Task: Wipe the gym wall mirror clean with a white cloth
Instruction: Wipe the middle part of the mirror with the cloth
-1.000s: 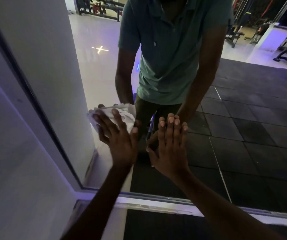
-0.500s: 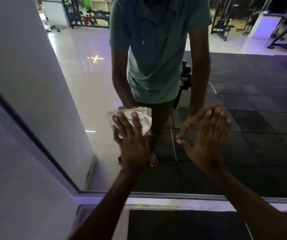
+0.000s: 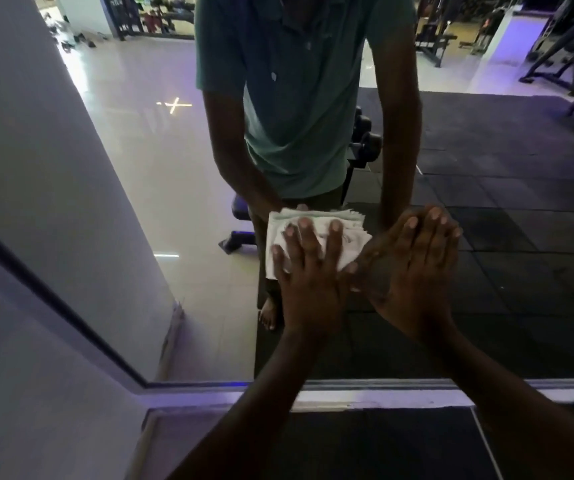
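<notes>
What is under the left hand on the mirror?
Under the left hand lies a folded white cloth, pressed flat against the mirror by straight fingers. The cloth's top and side edges show; its middle and the glass behind it are covered.

The mirror (image 3: pixel 147 209) is smooth, shiny glass, the white cloth (image 3: pixel 278 233) pressed on it is soft and wrinkly, and below the mirror the floor mat (image 3: pixel 365 445) looks dark, dull and a bit rough.

White wall (image 3: pixel 18 237) at left; black floor mat (image 3: pixel 365 445) just right of wall, white ledge (image 3: pixel 365 398) above mat.
</notes>
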